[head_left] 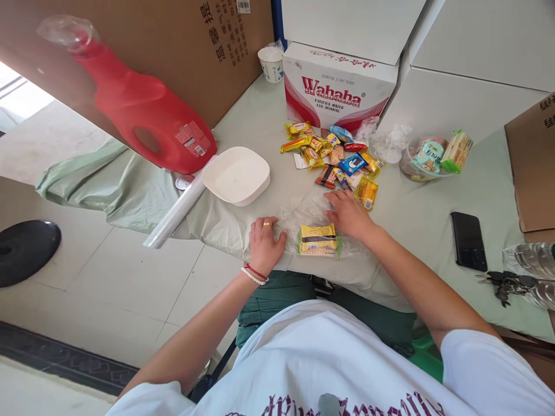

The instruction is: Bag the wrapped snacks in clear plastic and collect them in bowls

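Clear plastic film (299, 215) lies crumpled on the covered table between my hands. On it rest a yellow snack packet with a dark band (318, 236) and a green-edged packet just below. My left hand (265, 245) touches the film's left edge, fingers apart and resting down. My right hand (347, 214) lies at the film's upper right side, fingers spread, near a pile of wrapped snacks (333, 151). Neither hand is on the packets. A white square bowl (236, 175) stands at the upper left.
Around the table are a roll of film (176, 212), a red jug (147, 110), a Wahaha box (340, 86), a paper cup (272, 63), a clear bowl of snacks (427, 162), a phone (469, 241), keys (507, 282) and plastic bottles (531, 260). The table's front edge is close to my body.
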### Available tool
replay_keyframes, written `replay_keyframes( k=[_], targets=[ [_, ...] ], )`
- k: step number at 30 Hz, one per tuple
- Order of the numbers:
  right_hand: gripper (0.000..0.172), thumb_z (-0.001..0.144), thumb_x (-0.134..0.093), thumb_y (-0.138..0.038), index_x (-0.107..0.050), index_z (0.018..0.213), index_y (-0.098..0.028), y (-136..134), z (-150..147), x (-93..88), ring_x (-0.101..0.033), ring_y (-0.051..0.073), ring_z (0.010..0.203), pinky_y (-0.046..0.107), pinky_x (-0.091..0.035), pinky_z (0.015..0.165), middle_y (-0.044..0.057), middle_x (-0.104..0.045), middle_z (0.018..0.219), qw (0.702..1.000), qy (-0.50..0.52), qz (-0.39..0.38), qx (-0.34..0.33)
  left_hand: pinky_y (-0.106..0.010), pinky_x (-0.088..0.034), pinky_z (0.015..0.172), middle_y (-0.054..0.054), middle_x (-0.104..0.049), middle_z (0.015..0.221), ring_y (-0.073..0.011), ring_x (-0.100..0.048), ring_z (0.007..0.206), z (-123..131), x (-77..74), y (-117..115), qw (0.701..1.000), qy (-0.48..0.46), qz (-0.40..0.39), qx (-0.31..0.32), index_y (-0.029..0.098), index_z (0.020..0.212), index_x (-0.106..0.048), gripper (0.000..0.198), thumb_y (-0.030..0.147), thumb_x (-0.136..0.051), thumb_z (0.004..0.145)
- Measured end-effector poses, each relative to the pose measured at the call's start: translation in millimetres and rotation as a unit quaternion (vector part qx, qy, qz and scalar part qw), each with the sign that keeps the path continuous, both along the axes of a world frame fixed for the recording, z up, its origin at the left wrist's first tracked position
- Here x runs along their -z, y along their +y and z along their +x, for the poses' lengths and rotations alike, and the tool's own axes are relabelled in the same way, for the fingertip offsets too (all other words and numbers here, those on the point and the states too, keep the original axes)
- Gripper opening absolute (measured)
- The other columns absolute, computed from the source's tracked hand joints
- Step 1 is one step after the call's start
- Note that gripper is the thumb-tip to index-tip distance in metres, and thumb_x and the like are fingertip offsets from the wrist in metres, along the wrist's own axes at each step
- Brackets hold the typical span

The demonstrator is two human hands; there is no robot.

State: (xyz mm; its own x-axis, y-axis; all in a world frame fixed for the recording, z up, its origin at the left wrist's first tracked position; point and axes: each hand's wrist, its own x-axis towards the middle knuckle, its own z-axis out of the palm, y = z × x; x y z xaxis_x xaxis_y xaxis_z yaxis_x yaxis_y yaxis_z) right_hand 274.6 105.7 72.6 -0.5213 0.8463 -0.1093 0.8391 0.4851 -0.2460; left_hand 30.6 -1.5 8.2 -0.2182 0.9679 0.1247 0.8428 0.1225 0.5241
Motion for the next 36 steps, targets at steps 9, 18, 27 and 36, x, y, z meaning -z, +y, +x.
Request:
replay_keyframes(
  k=[9, 18, 27, 36],
  targets=[
    [0.032, 0.098, -0.061, -0.025, -0.072, 0.126, -0.014, 27.4, -31.1, -0.7, -0.065, 0.027, 0.11, 0.032, -0.045, 0.09, 0.012, -0.076, 0.107, 0.992, -0.046, -0.102, 0.062, -0.054, -0.047, 0.099, -0.017, -0.065, 0.122, -0.0399, -0.057, 0.119, 9.3, 8.4, 11.1, 0.998, 0.051, -0.012, -0.022, 0.017, 0.15, -0.048, 0.069, 0.046, -0.066, 0.09],
    [0.05, 0.1, -0.048, -0.015, -0.064, 0.143, -0.032, -61.0, -23.6, -35.1, -0.067, 0.025, 0.094, 0.031, -0.044, 0.071, 0.012, -0.071, 0.115, 0.974, -0.135, -0.084, -0.164, -0.056, -0.047, 0.095, -0.014, -0.064, 0.111, -0.0379, -0.055, 0.112, 13.0, 3.7, 13.9, 0.998, 0.028, -0.033, -0.037, 0.023, 0.095, -0.071, 0.016, 0.038, -0.068, 0.09],
    [0.05, 0.105, -0.044, -0.019, -0.058, 0.149, -0.038, -97.5, -18.6, -10.9, -0.062, 0.026, 0.101, 0.028, -0.046, 0.065, 0.013, -0.059, 0.124, 0.98, -0.127, -0.102, -0.113, -0.04, -0.054, 0.083, -0.006, -0.067, 0.093, -0.0231, -0.064, 0.087, -6.8, -22.2, -3.4, 0.994, -0.102, -0.023, 0.038, 0.023, 0.09, -0.064, 0.008, 0.023, -0.056, 0.09],
    [0.042, 0.096, -0.053, -0.012, -0.068, 0.135, -0.017, -108.7, -2.4, 3.1, -0.053, 0.029, 0.127, 0.044, -0.051, 0.107, 0.016, -0.059, 0.135, 0.982, 0.092, -0.12, -0.117, -0.036, -0.059, 0.088, -0.009, -0.068, 0.103, -0.0206, -0.069, 0.095, 70.5, -44.9, -5.7, 0.966, -0.197, -0.031, 0.163, 0.02, 0.097, -0.07, 0.021, 0.02, -0.049, 0.097]
  ],
)
